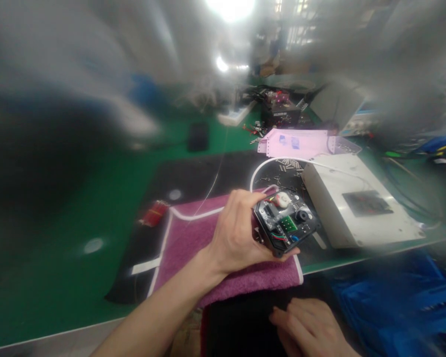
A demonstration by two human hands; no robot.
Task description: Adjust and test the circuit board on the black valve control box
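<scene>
My left hand (238, 233) is closed around a black camera module (286, 220) and holds it tilted above a purple towel (193, 243). The module's face shows a dark round lens, a small green board, a white round part and thin coloured wires. My right hand (312, 327) is low at the bottom edge, below the table's front edge and apart from the module. Its fingers are curled together, and whatever they may hold is hidden. The white-edged towel lies on a black mat (193, 173).
A white metal box (334, 198) with a white cable stands on the right. Loose screws (290, 163) lie behind the module, near pink paper sheets (301, 141). A red bundle (154, 213) sits left of the towel. Blue material (397, 297) is at lower right.
</scene>
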